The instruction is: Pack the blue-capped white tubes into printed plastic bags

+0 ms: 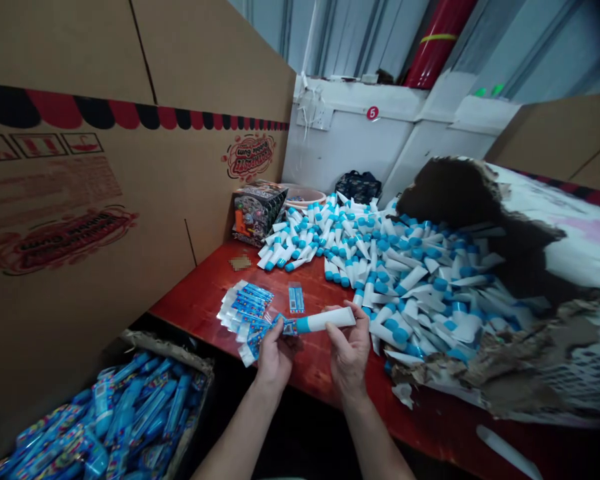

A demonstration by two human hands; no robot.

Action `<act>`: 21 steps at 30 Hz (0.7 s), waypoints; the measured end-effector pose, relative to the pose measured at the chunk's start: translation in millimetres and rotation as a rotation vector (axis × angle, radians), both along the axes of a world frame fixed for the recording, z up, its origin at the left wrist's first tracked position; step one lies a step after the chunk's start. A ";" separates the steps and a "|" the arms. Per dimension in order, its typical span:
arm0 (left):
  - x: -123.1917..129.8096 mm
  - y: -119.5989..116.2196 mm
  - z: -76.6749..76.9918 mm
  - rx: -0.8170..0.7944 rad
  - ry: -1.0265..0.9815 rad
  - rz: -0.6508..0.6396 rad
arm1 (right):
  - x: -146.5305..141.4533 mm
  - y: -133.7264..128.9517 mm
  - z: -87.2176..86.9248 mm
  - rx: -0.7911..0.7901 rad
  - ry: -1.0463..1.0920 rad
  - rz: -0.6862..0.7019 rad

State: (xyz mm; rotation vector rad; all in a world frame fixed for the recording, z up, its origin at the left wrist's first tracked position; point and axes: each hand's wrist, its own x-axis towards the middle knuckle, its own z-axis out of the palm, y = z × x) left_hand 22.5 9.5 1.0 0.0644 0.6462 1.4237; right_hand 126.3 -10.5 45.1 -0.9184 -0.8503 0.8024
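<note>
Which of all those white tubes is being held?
The tube with its blue cap toward the left hand and its flat end in the right hand; most others lie in the heap.

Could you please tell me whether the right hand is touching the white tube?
Touching. The head view shows the thumb and fingers of the right hand on the white tube, near its flat end.

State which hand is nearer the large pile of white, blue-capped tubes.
Right. The right hand is beside the left edge of the pile; the left hand is farther left, at the cap end of the held tube.
</note>
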 end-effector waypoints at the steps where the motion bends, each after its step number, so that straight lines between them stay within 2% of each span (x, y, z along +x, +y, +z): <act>1: 1.6 -1.7 1.0 -0.001 0.001 -0.003 | 0.5 -1.1 -2.8 0.012 -0.023 -0.008; 9: 1.5 -11.9 17.2 0.018 -0.034 0.029 | -2.8 -16.9 -24.0 0.052 -0.134 -0.026; 15: 4.4 -21.3 31.6 0.060 -0.130 -0.041 | -0.4 -21.1 -55.2 -0.086 -0.252 -0.047; 18: 9.4 -24.4 32.3 0.128 -0.047 -0.005 | 2.2 -24.8 -62.6 -0.180 -0.340 -0.003; 21: 15.5 -27.3 28.6 0.159 0.099 0.014 | 0.2 -29.3 -62.5 -0.245 -0.281 0.105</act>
